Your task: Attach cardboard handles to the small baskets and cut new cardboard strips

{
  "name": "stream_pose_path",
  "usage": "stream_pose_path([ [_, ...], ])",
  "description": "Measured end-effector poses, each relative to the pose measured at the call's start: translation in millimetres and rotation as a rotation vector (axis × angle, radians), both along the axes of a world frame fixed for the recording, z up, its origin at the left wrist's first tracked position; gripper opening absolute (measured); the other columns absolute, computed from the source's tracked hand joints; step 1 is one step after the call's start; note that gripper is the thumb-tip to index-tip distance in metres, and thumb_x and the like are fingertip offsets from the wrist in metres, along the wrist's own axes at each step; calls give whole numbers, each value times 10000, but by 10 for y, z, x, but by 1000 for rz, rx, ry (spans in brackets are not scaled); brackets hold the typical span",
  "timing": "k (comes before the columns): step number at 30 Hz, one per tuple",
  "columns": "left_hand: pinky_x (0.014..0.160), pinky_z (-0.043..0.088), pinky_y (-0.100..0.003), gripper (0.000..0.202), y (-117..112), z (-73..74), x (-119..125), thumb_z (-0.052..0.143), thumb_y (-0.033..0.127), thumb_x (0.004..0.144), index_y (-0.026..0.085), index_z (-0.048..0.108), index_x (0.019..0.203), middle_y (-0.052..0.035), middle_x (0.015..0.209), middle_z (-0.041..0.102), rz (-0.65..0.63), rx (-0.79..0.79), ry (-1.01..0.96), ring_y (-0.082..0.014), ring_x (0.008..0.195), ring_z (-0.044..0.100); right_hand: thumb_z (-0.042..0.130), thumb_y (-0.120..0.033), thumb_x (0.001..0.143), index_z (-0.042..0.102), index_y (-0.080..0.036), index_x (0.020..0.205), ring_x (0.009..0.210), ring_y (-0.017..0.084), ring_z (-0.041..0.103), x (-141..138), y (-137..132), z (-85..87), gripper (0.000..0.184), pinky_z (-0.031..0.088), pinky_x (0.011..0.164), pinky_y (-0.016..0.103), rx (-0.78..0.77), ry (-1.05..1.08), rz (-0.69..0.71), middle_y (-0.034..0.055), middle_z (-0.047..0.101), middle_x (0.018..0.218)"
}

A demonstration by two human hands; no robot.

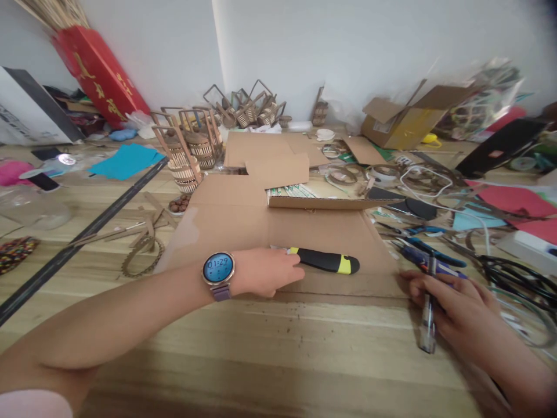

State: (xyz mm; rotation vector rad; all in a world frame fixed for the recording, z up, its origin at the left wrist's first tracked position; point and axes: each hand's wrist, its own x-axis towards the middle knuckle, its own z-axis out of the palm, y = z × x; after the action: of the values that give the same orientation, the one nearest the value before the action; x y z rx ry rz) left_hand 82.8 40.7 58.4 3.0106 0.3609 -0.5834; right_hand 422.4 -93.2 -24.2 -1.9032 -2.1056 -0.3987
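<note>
A tool with a black and yellow handle point(324, 260) lies on a flat sheet of brown cardboard point(226, 226). My left hand point(267, 271), with a watch on its wrist, bends its fingers over the tool's left end and hides most of its metal part. At the right edge of the cardboard, my right hand point(452, 296) is closed around a slim pen point(429, 325) with a clear lower part, held roughly upright. Blue-handled pliers point(435, 251) lie just beyond that hand, and a purple-blue tool point(418, 258) is partly covered by it.
Small woven baskets point(185, 174) stand behind the cardboard on the left, near a bowl of brown nuts point(179, 204). Black-handled scissors point(517, 276), coiled strips and a white cable point(452, 180) crowd the right. An open cardboard box point(400, 125) stands at the back. Dark crumbs point(289, 330) dot the tabletop.
</note>
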Motion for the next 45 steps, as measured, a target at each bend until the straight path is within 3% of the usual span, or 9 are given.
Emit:
stream_pose_path([
  [4,717,469,-327,173,0,-9,-9,572,65,841,141,582,996,-103,1124,606,-5,4,-17,-249,977,605,424,-268,763,569,-284,638,847,279,606,12,17,2,192,355,744,400,-55,26,-14,27,734,805],
  [11,741,466,-330,176,-12,-41,-36,545,50,836,140,592,981,-101,1077,618,6,-4,-49,-254,986,605,434,-208,769,565,-276,706,969,289,603,-43,-13,-20,161,363,855,467,-65,54,-46,19,731,899],
  [19,736,460,-339,172,1,-91,-50,568,20,802,140,603,920,-100,1036,625,-1,-35,-123,-252,924,610,431,-216,821,579,-271,823,969,317,589,-120,-35,39,158,436,813,500,-88,139,-60,73,724,993],
  [24,752,469,-345,165,-5,-84,-55,577,33,809,137,604,934,-106,1049,623,6,-35,-116,-260,943,608,425,-206,825,552,-274,815,1011,316,602,-117,-31,50,145,455,833,521,-116,167,-30,58,721,1093],
  [32,732,481,-350,188,-26,-92,-64,546,7,801,137,604,923,-116,1044,622,26,-40,-132,-270,939,617,394,-161,811,485,-268,790,1036,254,680,-62,-17,43,142,427,962,524,-148,216,74,30,733,951],
  [45,777,502,-337,188,-47,-112,-58,551,12,803,138,581,939,-128,1096,612,22,-3,-98,-265,1009,603,433,-252,820,510,-266,801,1023,248,687,-44,-26,42,81,383,1030,524,-170,203,66,42,742,928],
])
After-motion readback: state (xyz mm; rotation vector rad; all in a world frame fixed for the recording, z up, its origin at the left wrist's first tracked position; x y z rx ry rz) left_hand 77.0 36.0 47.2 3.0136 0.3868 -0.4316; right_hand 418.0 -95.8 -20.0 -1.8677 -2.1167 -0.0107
